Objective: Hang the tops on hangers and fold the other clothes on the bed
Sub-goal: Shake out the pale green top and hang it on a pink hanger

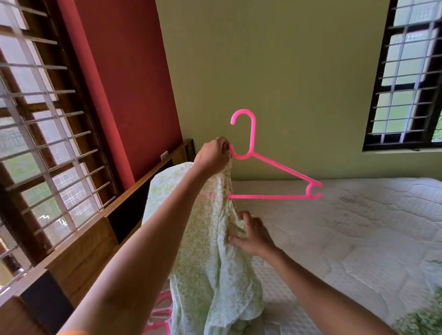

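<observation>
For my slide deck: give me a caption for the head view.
Left hand holds pink hanger with green top; right hand tugs the fabric.

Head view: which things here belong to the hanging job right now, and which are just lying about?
In the job:
- pink hanger, half threaded into the top
- green-printed top
- left hand, pinching top and hanger together
- right hand, on the fabric

Lying about:
- spare pink hangers on the mattress
- green cloth at the lower right
</observation>
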A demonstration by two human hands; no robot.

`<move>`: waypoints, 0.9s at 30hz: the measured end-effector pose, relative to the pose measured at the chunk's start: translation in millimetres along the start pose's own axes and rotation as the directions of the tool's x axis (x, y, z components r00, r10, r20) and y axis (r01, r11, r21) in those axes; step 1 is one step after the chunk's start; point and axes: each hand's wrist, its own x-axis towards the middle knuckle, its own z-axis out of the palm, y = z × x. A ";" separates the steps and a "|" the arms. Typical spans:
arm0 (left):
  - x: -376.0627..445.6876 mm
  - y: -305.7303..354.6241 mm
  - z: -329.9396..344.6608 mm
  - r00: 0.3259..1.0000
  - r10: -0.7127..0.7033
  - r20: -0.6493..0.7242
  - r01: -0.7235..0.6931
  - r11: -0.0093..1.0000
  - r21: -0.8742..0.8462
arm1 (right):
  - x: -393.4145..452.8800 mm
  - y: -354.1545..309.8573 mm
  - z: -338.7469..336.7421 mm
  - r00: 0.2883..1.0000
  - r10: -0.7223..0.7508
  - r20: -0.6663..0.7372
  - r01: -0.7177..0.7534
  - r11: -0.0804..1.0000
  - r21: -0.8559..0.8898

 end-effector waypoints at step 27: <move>-34.7 -56.8 12.1 0.997 -0.016 -0.081 0.018 1.000 0.026 | 40.3 61.6 -186.5 0.961 0.278 -0.001 -0.274 0.945 -0.178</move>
